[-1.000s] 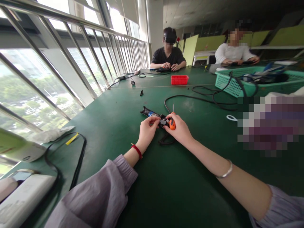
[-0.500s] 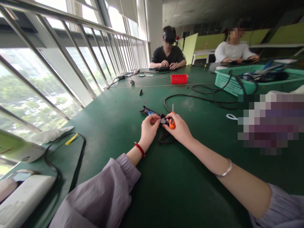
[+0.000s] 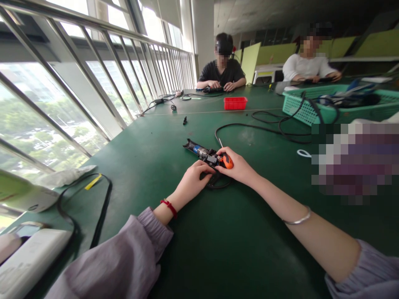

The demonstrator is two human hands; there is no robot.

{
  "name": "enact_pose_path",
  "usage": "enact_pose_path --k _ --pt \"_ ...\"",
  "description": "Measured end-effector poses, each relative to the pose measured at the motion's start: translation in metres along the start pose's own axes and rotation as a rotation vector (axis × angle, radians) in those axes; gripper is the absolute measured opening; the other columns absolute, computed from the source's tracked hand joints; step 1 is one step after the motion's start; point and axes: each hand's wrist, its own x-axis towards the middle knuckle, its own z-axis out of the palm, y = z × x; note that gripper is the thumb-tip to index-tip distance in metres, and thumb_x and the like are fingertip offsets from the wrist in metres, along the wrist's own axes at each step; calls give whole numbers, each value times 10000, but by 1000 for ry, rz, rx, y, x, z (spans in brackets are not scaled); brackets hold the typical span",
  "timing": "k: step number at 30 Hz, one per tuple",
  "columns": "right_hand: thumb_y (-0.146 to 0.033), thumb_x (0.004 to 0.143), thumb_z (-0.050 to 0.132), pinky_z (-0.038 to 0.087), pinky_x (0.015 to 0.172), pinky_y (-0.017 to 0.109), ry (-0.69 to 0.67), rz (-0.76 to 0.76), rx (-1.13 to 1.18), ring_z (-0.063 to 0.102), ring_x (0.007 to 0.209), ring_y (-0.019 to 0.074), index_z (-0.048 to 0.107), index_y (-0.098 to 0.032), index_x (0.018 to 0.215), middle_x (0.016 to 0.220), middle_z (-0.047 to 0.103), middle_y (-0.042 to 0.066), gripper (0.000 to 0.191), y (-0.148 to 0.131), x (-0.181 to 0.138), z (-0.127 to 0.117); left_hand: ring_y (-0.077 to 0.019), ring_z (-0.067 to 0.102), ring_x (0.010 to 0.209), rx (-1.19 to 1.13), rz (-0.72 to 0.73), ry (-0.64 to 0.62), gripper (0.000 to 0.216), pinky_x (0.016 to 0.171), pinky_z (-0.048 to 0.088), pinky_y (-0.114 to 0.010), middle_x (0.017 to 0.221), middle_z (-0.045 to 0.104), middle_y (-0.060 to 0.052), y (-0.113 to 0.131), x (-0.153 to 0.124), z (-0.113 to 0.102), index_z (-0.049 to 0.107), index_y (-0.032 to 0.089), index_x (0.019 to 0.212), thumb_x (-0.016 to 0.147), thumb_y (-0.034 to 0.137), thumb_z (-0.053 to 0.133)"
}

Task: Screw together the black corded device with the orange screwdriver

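Observation:
An opened black corded device (image 3: pixel 201 153) lies on the green table, with a blue-and-metal cylinder and small parts showing inside its casing. My right hand (image 3: pixel 238 166) holds a screwdriver (image 3: pixel 228 161) with an orange-and-black handle, its thin shaft pointing away from me. The thumb and fingers of that hand also rest against the device's right end. Close by, my left hand (image 3: pixel 195 179) has its fingers curled together at the near edge of the device, beside its black cord. Whatever lies between those fingertips is hidden.
Beyond the device are a small black part (image 3: pixel 185 121) and a red tray (image 3: pixel 235 103). A green basket (image 3: pixel 297 109) holding cables and tools stands at right. A white box (image 3: pixel 34 257) and black strap (image 3: pixel 104 207) lie at left. Two people sit across the table.
My left hand has come off the top of the device and moved down toward me, uncovering the inner parts. In my right hand the screwdriver has tilted, its tip shifting left.

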Motion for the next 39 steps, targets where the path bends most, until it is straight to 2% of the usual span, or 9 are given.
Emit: enact_pose_path --k 6,10,15,19,22,26,32,39 --pt "-234 661 629 457 777 300 -54 -11 60 583 798 159 503 -199 1003 947 589 26 366 2 2 -4 -166 575 910 122 166 -108 195 870 474 -302 962 613 -40 -5 -1 -4 698 211 926 796 131 577" --pt "-228 656 625 464 789 303 -70 -25 83 587 803 156 507 -202 1005 941 589 17 369 6 3 -6 -166 564 873 244 208 -88 140 802 476 -290 917 619 -34 -2 -4 -2 682 201 870 841 166 549" --pt "-221 649 621 465 808 321 -64 -36 85 593 856 171 508 -221 1007 985 597 19 376 7 3 -6 -164 549 845 441 268 -88 189 748 466 -279 915 613 -41 4 -5 -1 630 191 877 906 201 444" --pt "-220 653 621 460 826 324 -61 -39 82 593 882 177 506 -221 1005 1006 597 24 371 7 2 -5 -171 550 862 459 242 -116 111 757 468 -286 922 600 -39 6 -2 -1 604 185 866 878 181 494" --pt "-219 657 620 459 831 329 -58 -38 80 591 886 178 504 -225 1007 1019 595 26 369 8 2 -5 -179 545 842 450 184 -82 78 743 470 -305 909 591 -41 6 -2 1 587 182 823 861 178 519" --pt "-218 656 623 460 820 326 -51 -33 75 590 849 171 508 -221 1001 991 595 22 363 7 2 -4 -170 543 799 464 192 -44 91 726 468 -300 880 582 -41 6 -4 4 548 172 849 884 158 466" --pt "-234 663 622 463 801 321 -35 -36 73 589 822 167 511 -222 985 951 593 14 340 5 1 -4 -176 549 871 502 250 139 147 752 473 -284 909 590 -60 -1 15 4 554 159 928 914 171 408" --pt "-246 669 618 463 830 329 -38 -50 70 594 868 174 504 -229 994 989 595 18 345 6 2 -4 -151 574 892 291 286 216 186 802 487 -276 928 606 -45 -10 22 4 646 193 934 881 178 468"
